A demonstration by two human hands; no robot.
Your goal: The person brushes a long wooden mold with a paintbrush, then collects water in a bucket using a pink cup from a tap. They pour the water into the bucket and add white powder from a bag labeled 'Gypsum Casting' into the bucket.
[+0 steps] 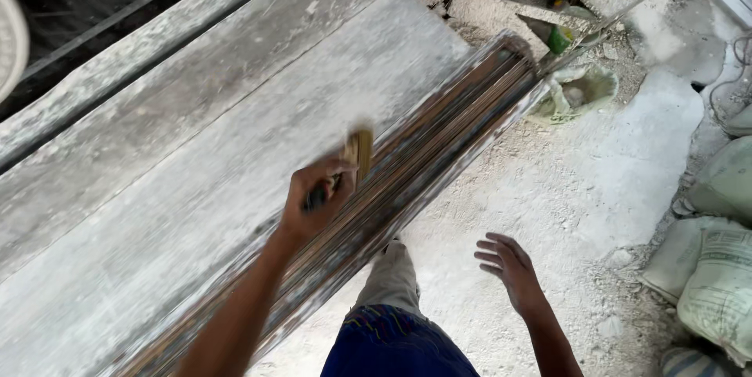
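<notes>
1. Left hand [315, 198]: closed in a fist round the dark handle of a paintbrush [350, 164], thumb side up.
2. Paintbrush: handle mostly hidden inside the fist; pale bristle head jutting up and to the right beyond the knuckles, blurred, touching or just above the inner edge of the ribbed mould [439, 142].
3. Ribbed mould: long, brown and streaked, grooves running lengthwise, lying diagonally along the right edge of the dusty grey workbench [180, 165].
4. Right hand [507, 263]: open, fingers spread and slack, holding nothing, hanging in the air over the white powdery floor [595, 173], well apart from the paintbrush and mould.
5. Grey-green sacks [717, 275] stacked at far right; crumpled bag [580, 91] near the far end of the mould.
</notes>
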